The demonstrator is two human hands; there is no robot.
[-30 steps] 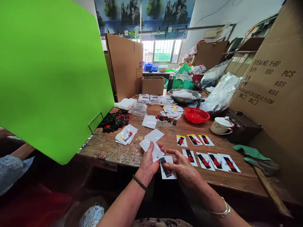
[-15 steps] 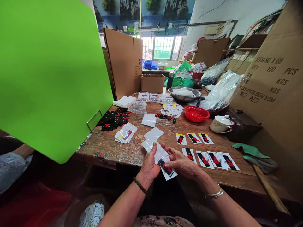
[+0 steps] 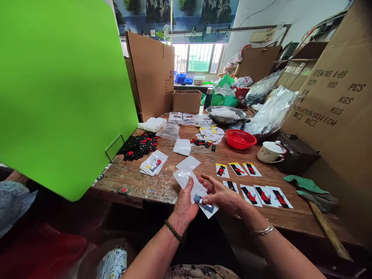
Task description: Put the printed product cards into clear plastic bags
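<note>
Clear plastic catches the light at the near edge of a wooden table [image 3: 261, 166], where a person's two bare hands work close together. The left hand [image 3: 184, 203] is closed around a small transparent sleeve [image 3: 186, 179], thumb on top, holding its mouth toward the other hand. The right hand [image 3: 222, 195] pinches a white printed card [image 3: 207, 205] carrying a small black and red item, with fingertips pressing the card's end toward the sleeve opening. Card and sleeve overlap between the hands, just off the table edge, so the grip appears meant to keep both pieces steady and aligned.

Just right of the hands, more cards with black and red items [image 3: 255, 192] lie flat in two loose rows, face up and slightly apart, within easy reach. To the left sits a small stack of filled sleeves [image 3: 154, 162], and behind the hands lie a few empty sleeves [image 3: 183, 147]. Farther back are a pile of black and red pieces [image 3: 138, 145], a red plastic basket [image 3: 240, 139], a metal bowl [image 3: 226, 116], a lidded mug [image 3: 270, 152] and a green cloth [image 3: 310, 188].

A large green shape [image 3: 58, 89] covers the upper left of the view, hiding whatever is there. Tall cardboard boxes [image 3: 334, 100] crowd the right side, close behind the mug. Nothing lies between the hands and the rows of cards.
</note>
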